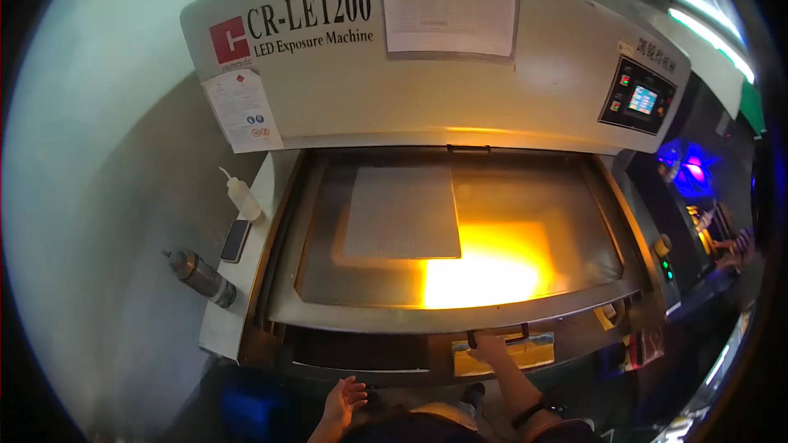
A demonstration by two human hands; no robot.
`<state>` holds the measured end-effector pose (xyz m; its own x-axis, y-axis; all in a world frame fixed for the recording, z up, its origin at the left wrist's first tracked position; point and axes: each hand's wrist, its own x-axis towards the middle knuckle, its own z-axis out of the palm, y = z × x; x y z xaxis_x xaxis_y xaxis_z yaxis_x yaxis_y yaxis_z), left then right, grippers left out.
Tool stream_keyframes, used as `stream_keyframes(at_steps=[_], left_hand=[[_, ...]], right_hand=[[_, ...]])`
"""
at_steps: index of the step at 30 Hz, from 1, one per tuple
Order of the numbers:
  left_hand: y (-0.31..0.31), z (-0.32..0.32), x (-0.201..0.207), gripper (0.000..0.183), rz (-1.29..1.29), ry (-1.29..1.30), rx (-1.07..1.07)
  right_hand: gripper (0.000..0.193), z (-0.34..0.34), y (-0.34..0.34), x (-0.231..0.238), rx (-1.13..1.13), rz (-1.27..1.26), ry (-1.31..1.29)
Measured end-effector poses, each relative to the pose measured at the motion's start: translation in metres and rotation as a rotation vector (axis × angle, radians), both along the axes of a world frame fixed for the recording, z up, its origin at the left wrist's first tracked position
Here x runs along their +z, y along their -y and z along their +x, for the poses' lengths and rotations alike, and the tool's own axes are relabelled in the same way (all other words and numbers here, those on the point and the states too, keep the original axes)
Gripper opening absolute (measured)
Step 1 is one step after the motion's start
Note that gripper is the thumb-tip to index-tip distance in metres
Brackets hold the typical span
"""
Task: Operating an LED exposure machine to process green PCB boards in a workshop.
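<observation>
My right hand (490, 349) reaches forward, its fingers closed round the left end of a black handle (517, 335) on the front edge of a wide metal-framed tray (369, 321). On the tray's flat bed lies a pale grey rectangular sheet (402, 213), left of its middle. Bright yellow light glows on the bed just right of and below the sheet. Near the lower edge, my left hand (349, 398) hangs in the air before the machine, fingers apart and slightly curled, holding nothing.
A large off-white machine hood (328, 107) overhangs the tray's back, with a control panel (640, 98) at right. A white squeeze bottle (243, 198), a phone (235, 240) and a dark cylindrical bottle (203, 277) stand or lie along the left ledge. Another person's hand (735, 250) shows far right.
</observation>
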<state>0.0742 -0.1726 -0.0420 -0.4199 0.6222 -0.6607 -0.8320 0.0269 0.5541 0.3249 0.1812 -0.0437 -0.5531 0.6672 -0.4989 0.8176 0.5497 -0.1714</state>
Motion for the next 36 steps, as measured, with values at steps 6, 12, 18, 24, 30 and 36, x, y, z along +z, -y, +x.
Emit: stream_keyframes(at_steps=[6, 12, 18, 24, 30, 36], left_hand=[[0.041, -0.053, 0.007, 0.044, -0.16, 0.063, -0.284], [0.003, -0.056, -0.02, 0.063, 0.237, -0.579, -0.557], [-0.115, -0.053, 0.152, 0.074, 0.529, -0.567, 0.134], [-0.148, -0.044, 0.249, 0.08, 0.634, -0.523, 0.359], [-0.177, -0.038, 0.289, 0.077, 0.559, -0.488, 0.378], [-0.194, -0.045, 0.334, 0.079, 0.415, -0.584, 0.432]], right_hand=[[0.059, 0.049, 0.079, -0.004, -0.221, -0.085, 0.109], [0.055, 0.049, 0.132, 0.162, -0.213, 0.225, 0.13], [0.041, 0.028, 0.124, 0.314, -0.095, 0.733, -0.274], [0.03, -0.023, 0.148, 0.225, 0.331, 0.606, -1.183], [0.06, -0.085, 0.025, -0.036, -0.209, 0.16, -0.222], [0.068, -0.049, -0.077, -0.032, -0.613, 0.25, -0.024]])
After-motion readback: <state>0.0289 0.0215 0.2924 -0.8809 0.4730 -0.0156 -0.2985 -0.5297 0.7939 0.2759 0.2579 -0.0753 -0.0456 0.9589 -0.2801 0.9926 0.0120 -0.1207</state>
